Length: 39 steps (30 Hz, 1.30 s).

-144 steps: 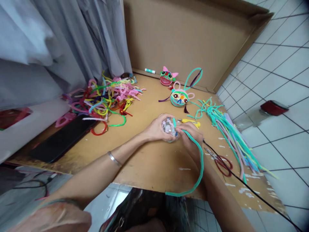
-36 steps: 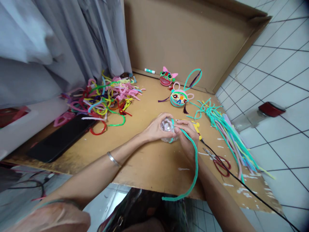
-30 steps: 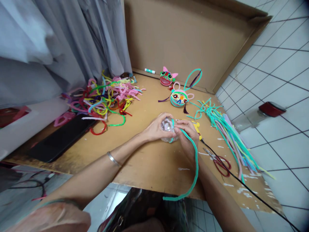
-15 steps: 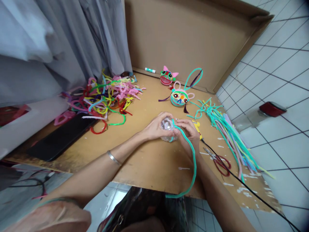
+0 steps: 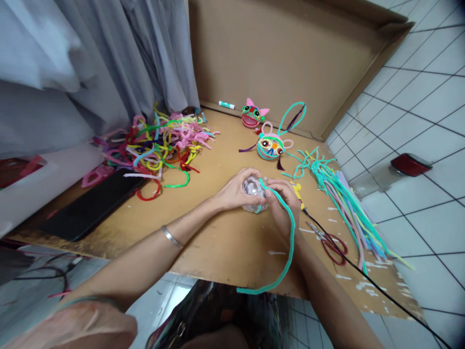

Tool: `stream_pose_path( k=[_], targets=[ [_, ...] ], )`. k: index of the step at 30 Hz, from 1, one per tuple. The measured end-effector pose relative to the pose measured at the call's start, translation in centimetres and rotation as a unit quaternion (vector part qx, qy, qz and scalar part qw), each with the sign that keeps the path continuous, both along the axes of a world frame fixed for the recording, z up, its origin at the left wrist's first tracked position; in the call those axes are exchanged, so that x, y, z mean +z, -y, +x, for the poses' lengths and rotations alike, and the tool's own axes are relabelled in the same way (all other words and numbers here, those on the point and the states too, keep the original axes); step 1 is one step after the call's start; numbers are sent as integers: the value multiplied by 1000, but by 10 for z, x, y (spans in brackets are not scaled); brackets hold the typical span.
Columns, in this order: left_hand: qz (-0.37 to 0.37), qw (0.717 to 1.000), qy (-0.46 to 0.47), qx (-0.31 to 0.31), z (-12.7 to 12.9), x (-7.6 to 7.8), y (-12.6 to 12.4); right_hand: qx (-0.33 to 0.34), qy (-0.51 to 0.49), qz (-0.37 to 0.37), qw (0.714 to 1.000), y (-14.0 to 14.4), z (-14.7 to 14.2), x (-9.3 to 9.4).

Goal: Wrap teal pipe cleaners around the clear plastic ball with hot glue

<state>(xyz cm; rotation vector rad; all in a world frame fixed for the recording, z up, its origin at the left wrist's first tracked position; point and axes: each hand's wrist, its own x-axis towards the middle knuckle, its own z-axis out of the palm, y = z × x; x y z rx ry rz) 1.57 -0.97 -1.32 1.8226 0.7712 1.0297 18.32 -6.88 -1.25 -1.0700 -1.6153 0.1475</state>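
A clear, round plastic ball (image 5: 253,186) is gripped between thumb and fingers of my left hand (image 5: 238,189), above the middle of the table. My right hand (image 5: 283,196) pinches a teal pipe cleaner (image 5: 291,232) against the ball's right side. The pipe cleaner's long free part curves down past my right wrist to the table's front edge. Another bit of teal shows low on the ball. Beyond my hands stand a teal-and-pink animal-face ornament (image 5: 269,147) and a red-mouthed one with pink ears (image 5: 251,115).
Loose coloured pipe cleaners (image 5: 163,145) are heaped at the left by a black tray-like slab (image 5: 94,206). Red-handled scissors (image 5: 332,248), a yellow glue gun (image 5: 297,190) with black cord and a bundle of long pipe cleaners (image 5: 348,213) lie right. A glue stick (image 5: 226,105) lies at the back.
The free end of the pipe cleaner has swung left along the table's front edge. My right fingers have shifted slightly on it; the ball stays in my left hand.
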Motion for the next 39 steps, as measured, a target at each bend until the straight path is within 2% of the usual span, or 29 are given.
stream_pose_path(
  k=[4,8,13,19,25,28,33,39],
  targets=[
    [-2,1000,-4,0,0,0,0,-37,67,64,995,1,-1,0],
    [11,1000,-12,2,1,-1,-1,-34,126,127,983,-1,3,-2],
    [35,999,-20,-3,1,-1,-1,-44,139,170,975,-2,6,-2],
    [38,999,-12,-2,1,0,0,-47,119,182,975,-1,-1,-2],
    [38,999,-11,-2,1,0,1,-42,100,152,982,1,-1,-5],
    [38,999,-9,2,1,-1,1,-26,108,156,981,0,3,-4],
    [24,1000,-4,11,2,0,1,-50,103,159,981,-3,4,-2],
    [18,1000,-8,9,1,1,2,-37,126,129,983,2,2,3]
  ],
)
